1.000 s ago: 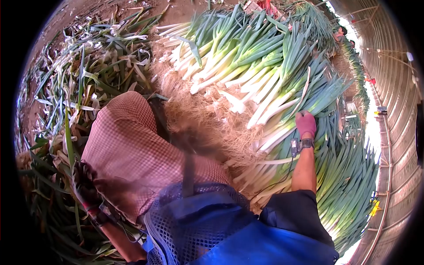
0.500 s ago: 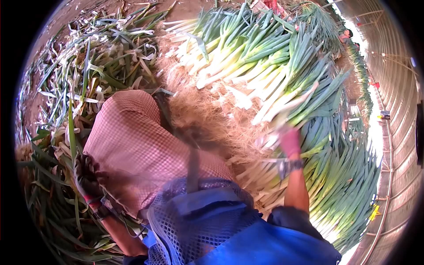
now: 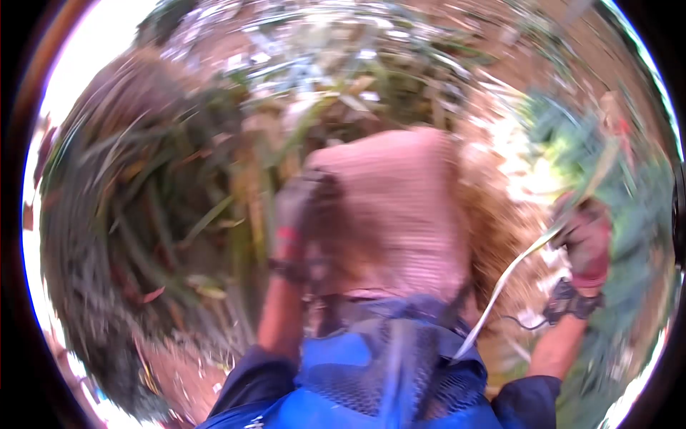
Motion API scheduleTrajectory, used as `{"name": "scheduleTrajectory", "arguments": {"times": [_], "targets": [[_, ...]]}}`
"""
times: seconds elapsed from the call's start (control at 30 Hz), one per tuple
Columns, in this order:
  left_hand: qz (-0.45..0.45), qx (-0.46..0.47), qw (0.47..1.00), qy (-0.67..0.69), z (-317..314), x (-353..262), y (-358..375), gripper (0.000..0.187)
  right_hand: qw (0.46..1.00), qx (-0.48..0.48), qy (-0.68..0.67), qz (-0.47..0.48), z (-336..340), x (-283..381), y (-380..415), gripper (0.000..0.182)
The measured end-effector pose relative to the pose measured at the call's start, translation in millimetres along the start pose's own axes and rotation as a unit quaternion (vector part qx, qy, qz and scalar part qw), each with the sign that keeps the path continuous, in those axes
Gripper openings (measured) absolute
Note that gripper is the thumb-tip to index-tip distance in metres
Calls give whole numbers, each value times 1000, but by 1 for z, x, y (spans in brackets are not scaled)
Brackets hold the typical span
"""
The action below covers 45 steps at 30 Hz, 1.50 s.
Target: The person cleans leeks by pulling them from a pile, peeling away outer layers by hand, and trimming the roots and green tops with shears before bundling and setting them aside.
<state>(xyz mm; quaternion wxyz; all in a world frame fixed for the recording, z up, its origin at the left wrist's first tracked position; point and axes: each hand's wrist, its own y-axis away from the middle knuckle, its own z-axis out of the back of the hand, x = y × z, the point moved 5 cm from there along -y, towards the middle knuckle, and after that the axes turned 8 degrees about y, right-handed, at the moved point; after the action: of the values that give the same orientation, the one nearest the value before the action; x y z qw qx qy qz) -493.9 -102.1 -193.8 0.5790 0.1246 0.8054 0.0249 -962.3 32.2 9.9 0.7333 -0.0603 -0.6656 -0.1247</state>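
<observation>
A long green onion [image 3: 516,263] is in the grip of my right hand [image 3: 587,239], which wears a dark and reddish glove. Its thin white stalk slants down toward my blue apron [image 3: 379,357], while its leaves reach up past the fingers. Beside it lies the pile of green onions [image 3: 572,136], roots facing my leg. My left hand [image 3: 309,204], gloved too, is at the left edge of my pink checked trouser leg [image 3: 407,207], near the leaf heap. Motion smears its fingers.
A large heap of discarded onion leaves [image 3: 157,207] covers the left side. More trimmed leaves [image 3: 343,50] are strewn on the soil ahead. Stringy roots [image 3: 489,214] lie just right of my leg. The whole view is blurred.
My view has swung left, toward the leaf heap. My right hand has taken a green onion from the pile and drawn it back. My left hand has moved up beside the leg.
</observation>
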Motion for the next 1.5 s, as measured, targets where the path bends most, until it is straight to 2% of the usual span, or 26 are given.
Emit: {"name": "scheduleTrajectory", "arguments": {"times": [0.03,0.07,0.13,0.17,0.23,0.27,0.33,0.4,0.43,0.47,0.53,0.6,0.67,0.77,0.87,0.93,1.0,1.07,1.13,1.17,1.2,1.27,1.33,1.4,1.43,1.5], "targets": [[15,3,979,202,-10,5,8,21,999,-11,-31,29,-22,19,-42,39],[71,-102,988,91,-16,-6,24,27,997,-29,-57,51,-42,39,-84,43],[80,-111,988,69,-1,-9,43,31,997,-83,-3,5,-31,31,-159,50],[63,-132,988,57,13,-9,52,32,990,-95,98,31,-72,42,-166,48],[39,-159,985,46,33,-3,68,34,981,45,169,83,-133,43,-164,41],[11,-211,977,-11,51,-4,72,35,966,123,206,100,-171,36,-163,39],[-14,-266,961,-68,69,-14,80,35,949,239,197,54,-247,27,-148,33],[-15,-308,908,-283,81,-35,74,37,916,318,245,11,-301,0,-139,35],[-66,-295,864,-403,83,-43,67,38,886,336,314,64,-326,-14,-136,36],[-66,-296,863,-403,84,-43,61,38,848,351,379,117,-350,-30,-133,37],[-90,-265,843,-459,76,-44,49,38,782,384,472,136,-394,-56,-132,41],[-55,-230,863,-447,62,-39,39,38,720,385,574,60,-429,-71,-129,42],[-19,-197,879,-433,53,-31,31,39,681,400,613,24,-461,-103,-132,41],[60,-172,876,-446,54,-13,22,44,689,375,620,8,-488,-144,-126,39],[96,-181,846,-491,61,-4,20,46,710,339,617,-29,-492,-162,-121,37],[113,-177,844,-494,66,3,17,49,750,334,562,-97,-484,-166,-123,38],[121,-191,836,-500,71,9,15,49,752,341,556,-96,-475,-180,-133,39],[125,-203,832,-501,74,10,12,48,908,306,274,-81,-467,-179,-151,38],[145,-209,843,-474,78,8,12,47,968,176,138,-116,-441,-153,-184,32],[96,-213,840,-490,83,19,9,50,982,110,117,-102,-425,-131,-204,29],[98,-216,839,-490,80,16,6,50,991,42,93,-85,-411,-112,-219,27],[146,-200,801,-546,68,8,-3,50,989,53,-41,-129,-411,-101,-225,29],[148,-201,797,-550,64,14,-15,48,965,151,-51,-207,-423,-135,-225,28],[161,-219,770,-577,62,14,-24,46,944,227,-27,-238,-441,-150,-198,27],[164,-221,768,-578,65,13,-29,46,943,218,-13,-250,-450,-159,-185,27],[239,-190,775,-553,74,19,-36,43,943,219,41,-248,-468,-190,-171,28]]}}
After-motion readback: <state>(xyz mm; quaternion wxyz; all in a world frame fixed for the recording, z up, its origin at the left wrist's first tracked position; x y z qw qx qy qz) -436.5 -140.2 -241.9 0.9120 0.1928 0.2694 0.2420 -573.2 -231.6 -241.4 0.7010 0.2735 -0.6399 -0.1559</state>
